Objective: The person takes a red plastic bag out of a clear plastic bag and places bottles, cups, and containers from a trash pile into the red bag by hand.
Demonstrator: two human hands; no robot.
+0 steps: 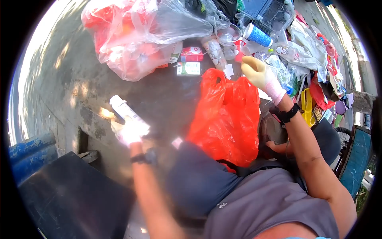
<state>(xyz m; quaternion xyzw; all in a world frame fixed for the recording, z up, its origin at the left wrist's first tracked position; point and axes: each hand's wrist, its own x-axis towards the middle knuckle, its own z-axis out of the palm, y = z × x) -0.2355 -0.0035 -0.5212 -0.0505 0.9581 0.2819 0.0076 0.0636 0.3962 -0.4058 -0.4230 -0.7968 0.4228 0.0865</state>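
My left hand (128, 132), in a pale glove, is closed around a white cylindrical bottle (126, 110) at left, its capped end pointing up and left. Motion and glare blur that hand. Just above the red plastic bag (225, 115) is my right hand (260, 75), in a cream and white glove with loosely curled fingers. Nothing shows in its grasp, though part of the palm side is hidden. The red bag stands between my legs, its handle loops upward. Past the right hand lie clear plastic bottles (278, 67) and a blue patterned cup (258, 35).
A large clear bag (131, 44) with red contents sits at the top left. Small cartons (191, 54) lie below it. Mixed waste (314, 51) is heaped along the right, with a yellow container (306, 104). A dark panel (75, 199) fills the lower left.
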